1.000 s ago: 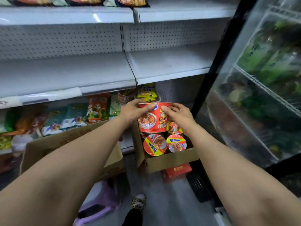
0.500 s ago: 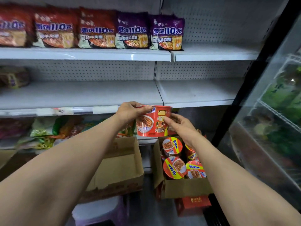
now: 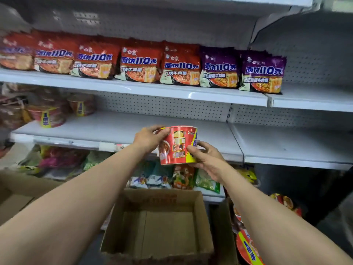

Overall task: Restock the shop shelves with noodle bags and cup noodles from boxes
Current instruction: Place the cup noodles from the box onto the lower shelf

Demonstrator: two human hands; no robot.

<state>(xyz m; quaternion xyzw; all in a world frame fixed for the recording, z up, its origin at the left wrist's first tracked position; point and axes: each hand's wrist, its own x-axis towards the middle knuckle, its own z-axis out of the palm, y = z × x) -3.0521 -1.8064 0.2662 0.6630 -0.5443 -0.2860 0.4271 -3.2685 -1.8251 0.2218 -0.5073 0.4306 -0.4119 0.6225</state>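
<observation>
Below-right of the held cup noodle, a box holds more cups.

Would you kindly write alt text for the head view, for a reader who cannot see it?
A left hand and right hand hold a red noodle cup before a white middle shelf. The upper shelf carries a row of red and purple noodle bags; an open cardboard box sits below.
</observation>
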